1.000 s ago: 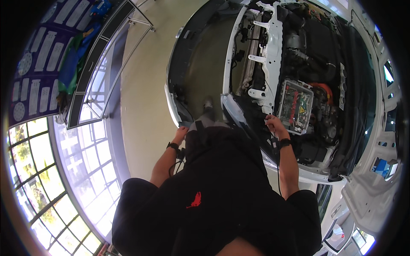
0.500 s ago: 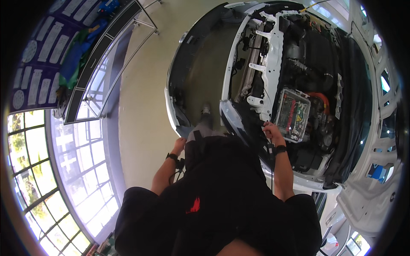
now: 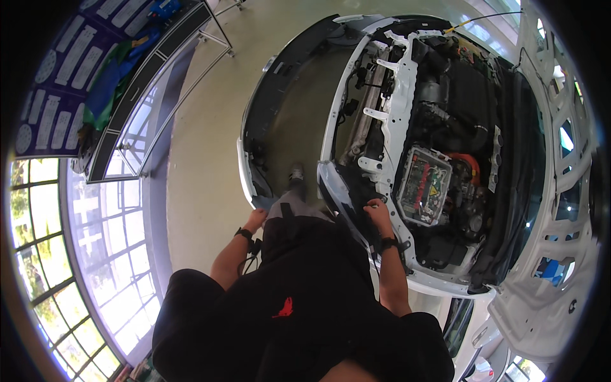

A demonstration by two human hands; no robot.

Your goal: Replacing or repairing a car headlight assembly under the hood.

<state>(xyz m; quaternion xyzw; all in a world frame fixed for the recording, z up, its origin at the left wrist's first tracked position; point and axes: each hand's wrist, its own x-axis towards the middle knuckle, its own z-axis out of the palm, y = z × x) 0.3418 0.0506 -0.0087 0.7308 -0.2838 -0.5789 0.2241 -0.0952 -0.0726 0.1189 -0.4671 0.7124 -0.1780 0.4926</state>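
Note:
My left hand (image 3: 256, 221) hangs low beside my left leg, fingers curled, close to the near end of a detached front bumper cover (image 3: 245, 167). Whether it grips that end cannot be made out. Over the near front corner of a white car body, by the dark plastic near the fender (image 3: 337, 184), is my right hand (image 3: 379, 216). Its fingers are bent together; anything between them is too small to name. To its right sits a power electronics unit (image 3: 425, 186) with a clear cover and an orange cable (image 3: 470, 167) beside it.
My foot (image 3: 296, 172) stands between bumper cover and car. The white front crossmember (image 3: 396, 114) runs along the engine bay (image 3: 468, 95). A raised hood (image 3: 541, 305) is at right. At far left are a wheeled display frame (image 3: 133, 95) and tall windows (image 3: 114, 254).
My right hand has drawn back from the crossmember, nearer to me and leftward. The whole view has shifted a little; my left hand stays by the bumper cover's near end.

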